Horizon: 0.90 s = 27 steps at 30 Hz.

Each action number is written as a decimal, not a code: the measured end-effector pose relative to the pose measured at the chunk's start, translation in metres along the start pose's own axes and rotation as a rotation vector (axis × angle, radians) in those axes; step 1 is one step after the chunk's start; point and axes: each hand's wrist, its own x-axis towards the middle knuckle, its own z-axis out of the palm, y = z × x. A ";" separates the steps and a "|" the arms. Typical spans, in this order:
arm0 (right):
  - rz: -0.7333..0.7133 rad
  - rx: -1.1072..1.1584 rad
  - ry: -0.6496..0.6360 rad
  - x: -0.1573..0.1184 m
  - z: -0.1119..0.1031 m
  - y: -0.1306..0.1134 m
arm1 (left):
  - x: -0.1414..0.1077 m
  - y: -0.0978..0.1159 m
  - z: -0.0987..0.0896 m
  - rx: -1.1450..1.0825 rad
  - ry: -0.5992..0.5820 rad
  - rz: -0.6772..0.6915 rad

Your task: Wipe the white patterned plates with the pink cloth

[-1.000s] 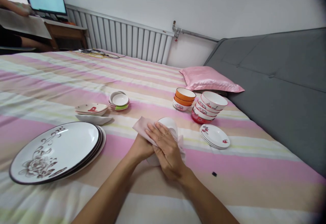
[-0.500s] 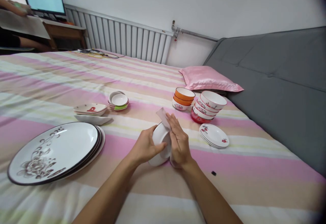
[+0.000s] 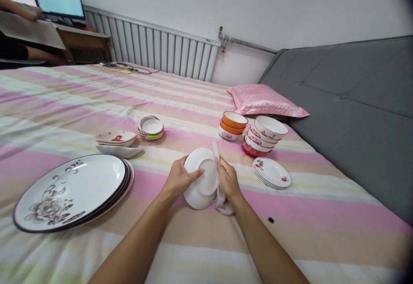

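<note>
A white plate (image 3: 206, 180) stands tilted in the middle, its underside with the foot ring facing me. My left hand (image 3: 182, 177) grips its left edge, thumb across the back. At the right edge, my right hand (image 3: 228, 178) is closed on a pale pink cloth (image 3: 222, 202), which is pressed against the plate and hangs down below the fingers. Small white plates with red flowers (image 3: 272, 173) lie stacked to the right. On the left is a stack of large oval plates (image 3: 87, 185) with dark rims.
Further back are orange bowls (image 3: 232, 122), white and red bowls (image 3: 263, 135), small dishes (image 3: 151, 127) and boat-shaped dishes (image 3: 116, 140). A small black object (image 3: 270, 220) lies at right. Behind are a pink pillow (image 3: 264, 99) and cables (image 3: 125, 67). A person's arm (image 3: 19, 8) shows top left.
The plate has turned so more of its underside shows. My right hand has gone from flat, extended fingers to a closed grip on the cloth, which now hangs lower.
</note>
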 end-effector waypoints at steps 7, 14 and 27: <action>0.098 -0.491 -0.261 -0.003 -0.006 -0.007 | 0.009 -0.015 -0.003 -0.383 0.108 -0.299; 0.108 -0.898 -0.418 -0.017 -0.005 -0.036 | 0.023 -0.029 -0.009 -0.641 0.291 -0.516; 0.096 -0.924 -0.583 -0.063 0.015 -0.082 | 0.028 -0.029 -0.012 -0.684 0.410 -0.577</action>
